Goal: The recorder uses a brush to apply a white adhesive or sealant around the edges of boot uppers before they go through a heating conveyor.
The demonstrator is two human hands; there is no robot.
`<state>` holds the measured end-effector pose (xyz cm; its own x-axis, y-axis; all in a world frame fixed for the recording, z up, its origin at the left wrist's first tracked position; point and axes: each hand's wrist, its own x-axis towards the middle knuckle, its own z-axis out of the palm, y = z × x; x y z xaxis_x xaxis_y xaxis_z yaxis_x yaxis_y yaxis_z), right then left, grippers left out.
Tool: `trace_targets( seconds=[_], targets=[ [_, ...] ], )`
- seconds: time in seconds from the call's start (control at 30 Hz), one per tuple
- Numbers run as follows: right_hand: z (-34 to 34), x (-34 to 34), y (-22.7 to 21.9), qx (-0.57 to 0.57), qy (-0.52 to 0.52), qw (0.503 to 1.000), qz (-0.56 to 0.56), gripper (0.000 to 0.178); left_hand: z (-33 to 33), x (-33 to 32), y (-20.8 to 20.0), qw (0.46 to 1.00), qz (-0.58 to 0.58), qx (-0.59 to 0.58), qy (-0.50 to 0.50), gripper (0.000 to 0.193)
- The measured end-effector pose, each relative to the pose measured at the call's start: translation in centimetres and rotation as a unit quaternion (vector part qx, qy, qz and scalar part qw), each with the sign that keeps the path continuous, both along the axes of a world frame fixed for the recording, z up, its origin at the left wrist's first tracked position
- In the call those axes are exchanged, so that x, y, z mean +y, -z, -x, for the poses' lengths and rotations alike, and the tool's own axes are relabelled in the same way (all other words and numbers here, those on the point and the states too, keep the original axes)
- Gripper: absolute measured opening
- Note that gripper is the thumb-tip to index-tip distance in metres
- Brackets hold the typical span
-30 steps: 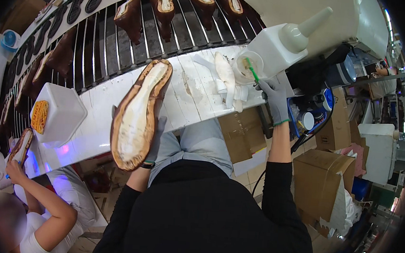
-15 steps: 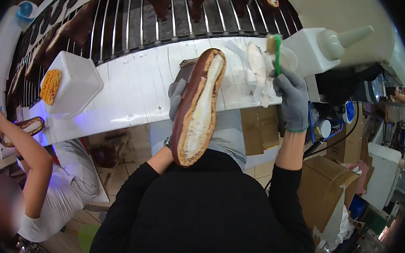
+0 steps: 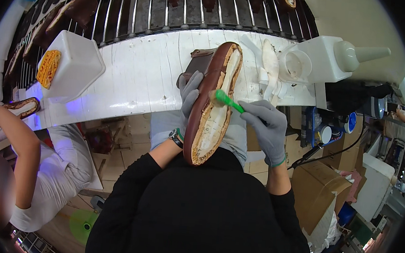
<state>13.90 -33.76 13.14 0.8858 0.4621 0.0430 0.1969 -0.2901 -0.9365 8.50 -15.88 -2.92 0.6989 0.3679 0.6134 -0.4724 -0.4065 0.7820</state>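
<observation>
One brown shoe (image 3: 211, 115) is held sole up and tilted over the person's lap, its far end reaching above the white table (image 3: 145, 69). It looks stiff enough to keep its shape, probably of middling weight; the smooth leather might slide under a loose grasp and the pale sole may be tacky, so the side wall seems the better place to take hold. There the left hand (image 3: 190, 96), in a grey knit glove, presses with curled fingers. The sole is long and narrow-waisted, creamy white within a rough, puckered tan border. The right hand (image 3: 265, 125), likewise gloved, is closed round the slim handle of a green brush (image 3: 229, 101), whose bristles seem to meet that border. To the right lie white strips (image 3: 270, 59), a round see-through cup (image 3: 296, 66) and a square-sided plastic bottle (image 3: 327, 58); beyond, shiny metal bars form a rack (image 3: 160, 6).
</observation>
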Motion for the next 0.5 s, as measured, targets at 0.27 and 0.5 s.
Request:
trace_targets(
  seconds=[0.27, 0.5],
  targets=[
    [-4.4, 0.7, 2.5, -0.014, 0.076, 0.996, 0.05, 0.021, -0.4, 0.1, 0.9, 1.0, 0.013, -0.013, 0.009, 0.072],
    [-9.2, 0.8, 4.3, -0.043, 0.13, 0.989, 0.055, 0.021, -1.0, 0.0, -2.2, 0.99, -0.096, -0.088, -0.045, 0.067]
  ],
)
